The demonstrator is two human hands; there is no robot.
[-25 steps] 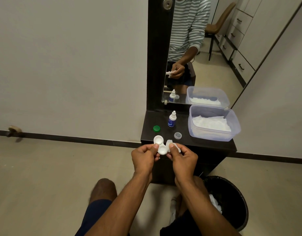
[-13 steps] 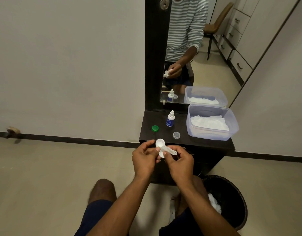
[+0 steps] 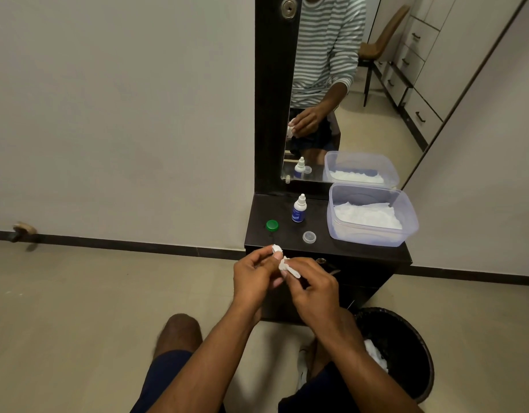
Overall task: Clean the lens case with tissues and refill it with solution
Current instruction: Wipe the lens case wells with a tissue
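Writing on the blue label of the solution bottle [image 3: 299,208] is too small to read; the bottle stands upright with a white dropper top near the back of the dark vanity shelf [image 3: 325,248]. Left of it sits a green cap [image 3: 271,225], and in front of it a small clear cap [image 3: 309,237], the three well apart from one another. At the right end of the shelf a translucent plastic tub [image 3: 372,234] holds white tissues [image 3: 367,215]. The mirror [image 3: 346,84] behind the shelf reflects a striped sleeve, the bottle and the tub. On the floor at the right a black bin [image 3: 406,353] holds crumpled white paper, partly hidden by the right forearm.

Both hands meet just in front of the shelf's front edge. The left hand [image 3: 254,275] is curled, its fingertips pinching the white lens case [image 3: 277,249], of which only a small part shows above the fingers. The right hand [image 3: 314,287] is also curled, thumb and fingers closed on a rolled piece of tissue [image 3: 288,268] whose tip presses against the case.
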